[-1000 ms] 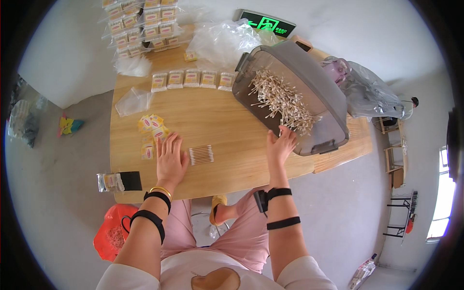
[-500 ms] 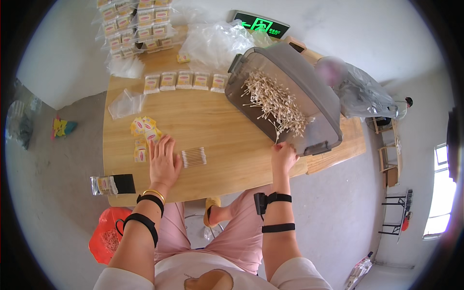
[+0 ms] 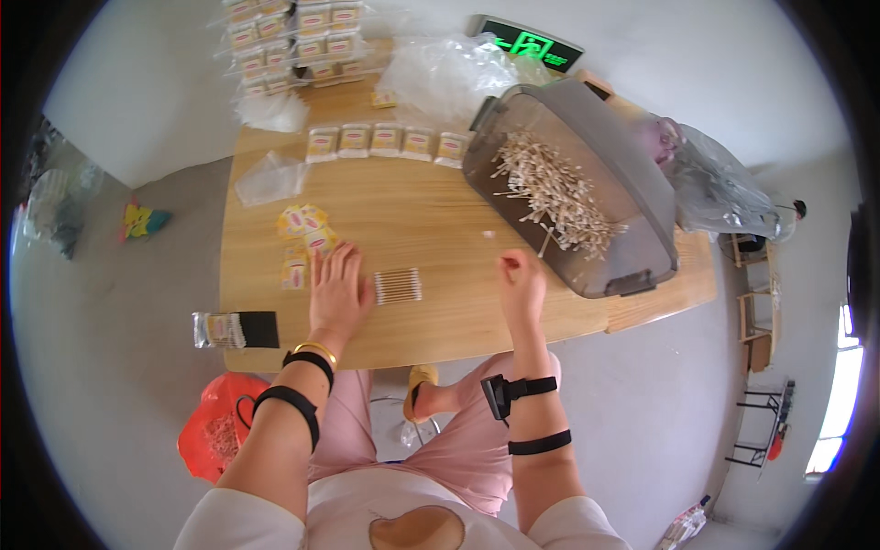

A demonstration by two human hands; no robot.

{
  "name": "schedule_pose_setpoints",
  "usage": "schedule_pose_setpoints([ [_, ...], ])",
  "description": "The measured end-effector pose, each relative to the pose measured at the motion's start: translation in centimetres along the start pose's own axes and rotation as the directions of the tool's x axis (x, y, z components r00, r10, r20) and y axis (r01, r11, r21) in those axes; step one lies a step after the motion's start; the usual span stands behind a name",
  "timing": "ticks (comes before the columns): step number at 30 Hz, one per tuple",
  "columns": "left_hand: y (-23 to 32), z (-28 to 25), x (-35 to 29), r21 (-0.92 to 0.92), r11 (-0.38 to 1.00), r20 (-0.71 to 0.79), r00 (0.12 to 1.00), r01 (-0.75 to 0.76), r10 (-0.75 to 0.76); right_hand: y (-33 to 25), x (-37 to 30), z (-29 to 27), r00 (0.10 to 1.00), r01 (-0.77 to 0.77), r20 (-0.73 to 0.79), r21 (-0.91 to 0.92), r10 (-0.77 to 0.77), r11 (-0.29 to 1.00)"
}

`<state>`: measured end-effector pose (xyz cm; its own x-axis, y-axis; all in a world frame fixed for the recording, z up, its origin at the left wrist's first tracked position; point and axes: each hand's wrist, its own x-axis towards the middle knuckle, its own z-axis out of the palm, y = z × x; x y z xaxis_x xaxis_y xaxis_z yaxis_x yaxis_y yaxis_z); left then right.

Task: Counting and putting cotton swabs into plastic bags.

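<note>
Right hand [image 3: 522,284] nearer swabs [image 3: 398,286] — axes forward

Packing workshop, with green exit sign [image 3: 532,45], bin [image 3: 632,174] of cotton swabs [image 3: 555,194], packet row [image 3: 386,140].

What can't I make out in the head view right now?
In the head view:
- Right hand: its curled fingers hide whether it holds anything.
- Left hand: whatever lies under the palm is hidden.
- Bin: the swab pile covers part of its inside.
- Stacked packs: cut off by the top edge.
</note>
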<state>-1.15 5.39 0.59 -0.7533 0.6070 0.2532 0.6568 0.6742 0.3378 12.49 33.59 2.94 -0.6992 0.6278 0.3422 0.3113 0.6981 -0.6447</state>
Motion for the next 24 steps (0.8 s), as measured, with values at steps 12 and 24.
schedule_pose_setpoints([
  [12, 0.1, 0.0, -0.1, -0.048, 0.999, 0.021, 1.0, 0.013, -0.012, -6.6, 0.6, 9.2, 0.887, 0.18, 0.382, 0.231, -0.26, 0.956],
  [24, 0.4, -0.2, 0.1, -0.065, 0.998, 0.006, 1.0, -0.006, 0.006, -6.9, 0.3, 9.7, 0.893, 0.122, 0.387, 0.284, -0.23, 0.951],
])
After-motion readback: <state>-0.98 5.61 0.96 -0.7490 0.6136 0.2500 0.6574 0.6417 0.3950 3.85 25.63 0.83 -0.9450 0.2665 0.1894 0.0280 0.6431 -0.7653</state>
